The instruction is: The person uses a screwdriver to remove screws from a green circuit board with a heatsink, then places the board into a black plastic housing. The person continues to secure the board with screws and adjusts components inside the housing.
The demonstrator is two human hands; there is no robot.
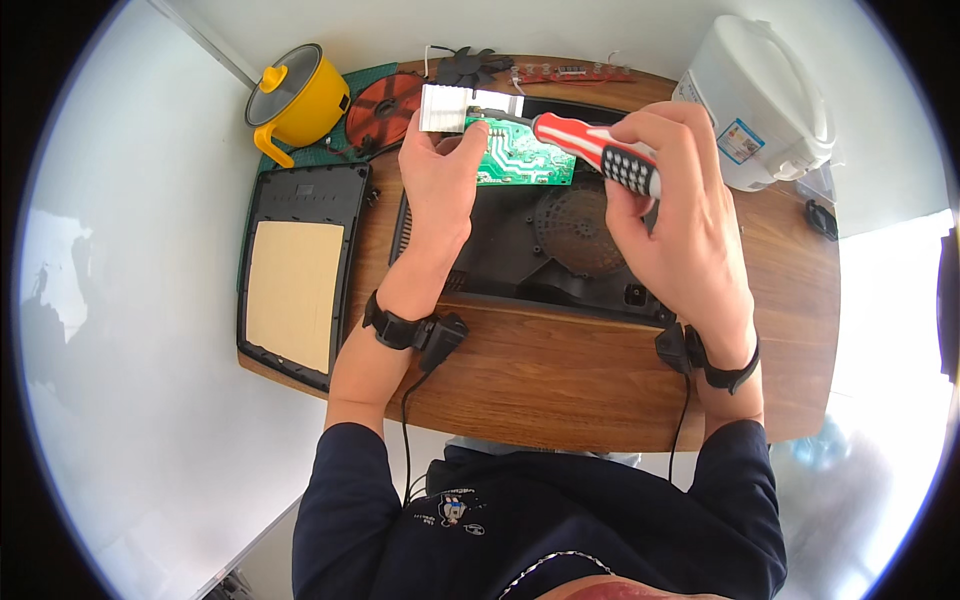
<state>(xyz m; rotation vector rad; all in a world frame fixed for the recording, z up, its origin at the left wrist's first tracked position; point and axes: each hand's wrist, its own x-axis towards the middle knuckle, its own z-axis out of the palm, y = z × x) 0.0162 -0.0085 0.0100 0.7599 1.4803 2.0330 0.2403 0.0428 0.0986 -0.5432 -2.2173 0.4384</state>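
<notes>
My left hand [440, 175] grips a green circuit board [525, 160] with a finned silver heatsink [445, 105] along its upper left, thumb lying on the board's left part. My right hand [685, 210] is closed round a screwdriver [585, 138] with a red, white and black handle; its dark shaft points left to the component area beside the heatsink, where contact is hard to tell. Beneath both hands lies a black plastic housing [530, 280] with a round perforated grille [575, 235].
A yellow pot [305, 100], red disc [385, 110], black fan [465, 68] and small red board [545, 75] line the back. At left lies a black panel with a beige sheet [293, 290]; at right stand a white appliance [750, 95] and small black object [820, 218] on the wooden table [530, 390].
</notes>
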